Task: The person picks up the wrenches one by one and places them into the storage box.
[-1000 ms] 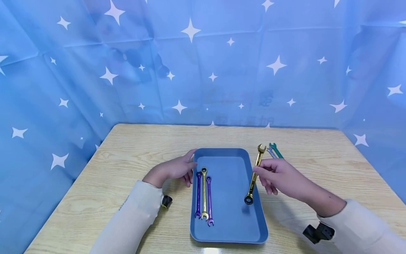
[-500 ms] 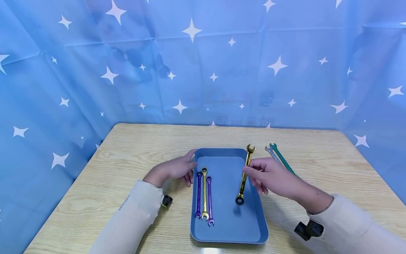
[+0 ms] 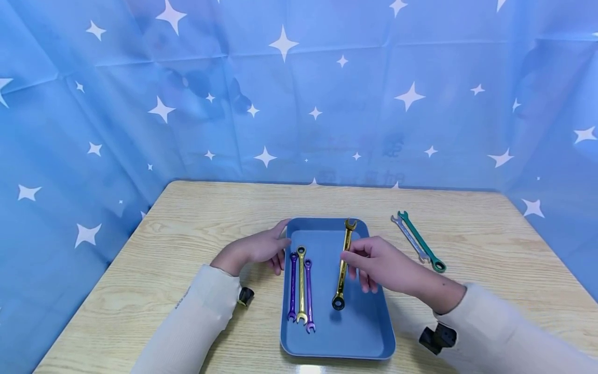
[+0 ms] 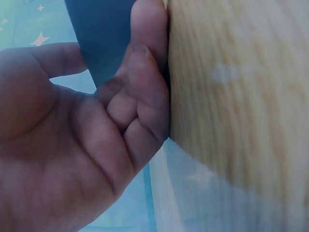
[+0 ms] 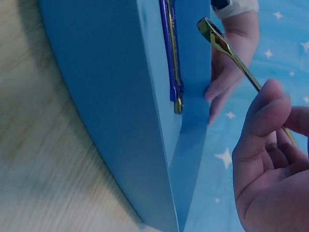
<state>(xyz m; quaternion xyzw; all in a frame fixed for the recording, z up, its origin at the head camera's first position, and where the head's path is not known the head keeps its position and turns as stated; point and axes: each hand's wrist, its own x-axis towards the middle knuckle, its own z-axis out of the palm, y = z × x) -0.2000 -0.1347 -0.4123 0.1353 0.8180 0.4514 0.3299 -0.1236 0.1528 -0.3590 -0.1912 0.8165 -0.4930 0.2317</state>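
Observation:
Over the blue tray (image 3: 336, 337), my right hand (image 3: 385, 264) pinches a shiny gold combination wrench (image 3: 344, 265) between thumb and fingers. Its open end points away and its ring end hangs above the tray floor, casting a small shadow. Inside the tray, along the left wall, lie a dark purple wrench (image 3: 292, 288), a lighter gold wrench (image 3: 301, 285) and a purple wrench (image 3: 309, 296), side by side. My left hand (image 3: 261, 248) grips the tray's left wall, thumb over the rim. In the left wrist view, its curled fingers (image 4: 149, 87) lie outside the wall, against the table.
Right of the tray, a green wrench (image 3: 422, 241) and a silver-blue wrench (image 3: 410, 238) lie on the wooden table (image 3: 210, 208). A blue curtain with white stars (image 3: 280, 104) hangs behind and beside the table.
My right hand has moved left with the gold wrench, from the tray's right wall to over its inside. The green and silver-blue wrenches have come into full view. The left hand stays put.

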